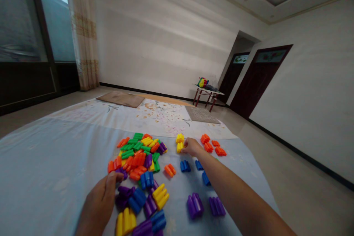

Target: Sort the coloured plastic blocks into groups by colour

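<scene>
Many ribbed plastic toy blocks in several colours lie in a mixed heap (138, 159) on the light blue cloth. My left hand (101, 195) is at the heap's near left side, its fingers closed at a purple block (121, 173); the grip is partly hidden. Reaching forward to the right, my right hand (193, 147) pinches a yellow block (179, 148), just in front of another yellow block (180, 138). Below that arm are blue blocks (185, 166) and purple blocks (195, 205). Orange blocks (208, 147) form a group beyond the right hand.
A single orange block (170, 170) lies between the heap and the blue ones. The cloth (61, 162) covers a wide surface, with a brown mat (121, 99) and a grey mat (203, 114) at its far side. A small table (210, 90) with bags stands by the wall.
</scene>
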Tool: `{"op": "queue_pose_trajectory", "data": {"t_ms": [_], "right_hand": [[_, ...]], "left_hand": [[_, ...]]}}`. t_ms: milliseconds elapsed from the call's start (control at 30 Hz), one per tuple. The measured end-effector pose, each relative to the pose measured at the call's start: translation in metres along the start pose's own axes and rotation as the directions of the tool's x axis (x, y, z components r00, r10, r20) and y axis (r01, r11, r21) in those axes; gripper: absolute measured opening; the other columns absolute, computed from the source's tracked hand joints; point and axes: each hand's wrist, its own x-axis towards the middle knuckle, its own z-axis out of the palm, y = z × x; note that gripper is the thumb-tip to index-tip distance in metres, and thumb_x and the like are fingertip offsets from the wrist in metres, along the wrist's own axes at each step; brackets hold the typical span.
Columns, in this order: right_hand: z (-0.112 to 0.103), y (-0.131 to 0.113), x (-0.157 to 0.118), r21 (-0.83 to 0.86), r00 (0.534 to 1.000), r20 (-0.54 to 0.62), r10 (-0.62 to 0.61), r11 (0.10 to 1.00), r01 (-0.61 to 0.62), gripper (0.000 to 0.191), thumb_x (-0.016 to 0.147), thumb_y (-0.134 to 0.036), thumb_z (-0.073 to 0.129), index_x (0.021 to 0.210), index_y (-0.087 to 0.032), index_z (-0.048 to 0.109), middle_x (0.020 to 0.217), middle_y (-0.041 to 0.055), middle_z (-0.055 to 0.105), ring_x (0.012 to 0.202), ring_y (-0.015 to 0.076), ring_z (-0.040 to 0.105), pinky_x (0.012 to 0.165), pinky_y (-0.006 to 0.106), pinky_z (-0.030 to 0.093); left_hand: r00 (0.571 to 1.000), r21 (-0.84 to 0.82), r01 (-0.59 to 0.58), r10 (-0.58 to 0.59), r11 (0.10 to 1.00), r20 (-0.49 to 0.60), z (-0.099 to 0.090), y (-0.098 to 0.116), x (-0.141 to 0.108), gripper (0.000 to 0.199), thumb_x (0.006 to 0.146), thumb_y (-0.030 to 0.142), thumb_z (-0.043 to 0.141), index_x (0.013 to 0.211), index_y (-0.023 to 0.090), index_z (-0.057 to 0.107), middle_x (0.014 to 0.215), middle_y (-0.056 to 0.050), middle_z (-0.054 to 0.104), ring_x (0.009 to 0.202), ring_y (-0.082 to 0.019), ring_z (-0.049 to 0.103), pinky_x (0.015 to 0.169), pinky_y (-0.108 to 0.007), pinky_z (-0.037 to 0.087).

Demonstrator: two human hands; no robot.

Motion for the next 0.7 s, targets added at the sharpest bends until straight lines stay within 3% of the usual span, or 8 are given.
{"op": "queue_pose_trajectory", "data": {"t_ms": [200,333,433,567,700], "right_hand": [[-0.010,-0.002,-0.005,-0.012,0.999,-0.028,-0.020,1.000,0.019,0.040,0.067,-0.029,0.074,0.104,-0.017,0.064,0.101,0.0067,0.069,0.087,0.0202,0.064,0.064,0.024,0.043],[-0.016,-0.011,-0.025,-0.002,0.988,-0.057,-0.145,0.989,0.145,0.040,0.076,-0.029,0.067,0.113,-0.019,0.059,0.110,0.0070,0.066,0.095,0.0184,0.062,0.073,0.025,0.043],[-0.008,-0.025,-0.049,0.018,0.958,0.009,-0.286,0.958,0.286,0.035,0.075,-0.035,0.067,0.108,-0.022,0.063,0.102,0.0024,0.069,0.090,0.0161,0.063,0.072,0.024,0.043],[0.010,-0.040,-0.071,-0.083,0.926,0.093,-0.366,0.924,0.374,0.042,0.072,-0.048,0.067,0.103,-0.021,0.067,0.099,0.0075,0.070,0.089,0.0229,0.064,0.071,0.030,0.045],[0.015,-0.045,-0.079,-0.079,0.905,0.108,-0.410,0.904,0.419,0.040,0.077,-0.032,0.060,0.116,-0.019,0.062,0.103,0.0083,0.069,0.093,0.0215,0.064,0.075,0.029,0.046]], "left_hand": [[1.000,0.006,-0.020,0.020,1.000,-0.017,-0.001,0.002,-0.002,0.047,0.079,0.055,0.032,0.077,0.023,0.067,0.085,-0.004,0.073,0.085,-0.022,0.066,0.075,-0.031,0.052],[1.000,0.003,-0.026,0.026,1.000,-0.012,-0.001,0.005,-0.003,0.048,0.080,0.055,0.031,0.077,0.023,0.067,0.084,-0.005,0.073,0.084,-0.022,0.066,0.075,-0.032,0.052],[1.000,0.006,-0.025,0.025,1.000,-0.008,-0.001,0.008,-0.004,0.048,0.080,0.054,0.030,0.077,0.022,0.067,0.086,-0.005,0.072,0.087,-0.023,0.065,0.079,-0.033,0.051],[1.000,-0.013,-0.010,0.010,1.000,0.001,-0.003,0.012,-0.005,0.048,0.079,0.054,0.031,0.077,0.022,0.066,0.086,-0.006,0.072,0.089,-0.023,0.065,0.079,-0.033,0.050],[1.000,-0.012,-0.021,0.021,1.000,0.004,-0.003,0.013,-0.006,0.049,0.079,0.054,0.029,0.078,0.022,0.066,0.086,-0.006,0.072,0.088,-0.023,0.065,0.079,-0.033,0.050]]}}
